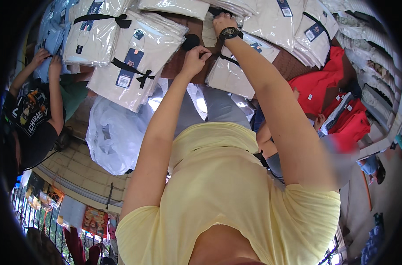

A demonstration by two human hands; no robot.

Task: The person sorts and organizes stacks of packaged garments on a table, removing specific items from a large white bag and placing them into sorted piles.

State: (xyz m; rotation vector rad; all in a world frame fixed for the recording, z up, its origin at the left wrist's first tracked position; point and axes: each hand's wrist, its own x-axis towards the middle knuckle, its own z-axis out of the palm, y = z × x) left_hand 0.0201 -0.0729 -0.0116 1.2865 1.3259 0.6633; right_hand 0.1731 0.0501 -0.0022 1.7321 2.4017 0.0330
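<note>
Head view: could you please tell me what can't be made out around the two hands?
- Left hand: what it pinches, hidden by curled fingers.
- Black round object: its kind, too small.
- Right hand: fingertips, tucked among the bagged cream shirts.
- Table: mostly covered by shirts.

stack of bagged cream shirts (pixel 134 57) tied with black ribbon at left; red garments (pixel 318 86) at right; white plastic bag (pixel 114 132) below table edge; co-worker's hands (pixel 48 59) on blue packs (pixel 55 31).

The person wears a pale yellow short-sleeved shirt (pixel 218 185) and a black wristwatch (pixel 229 33) on the right wrist.
</note>
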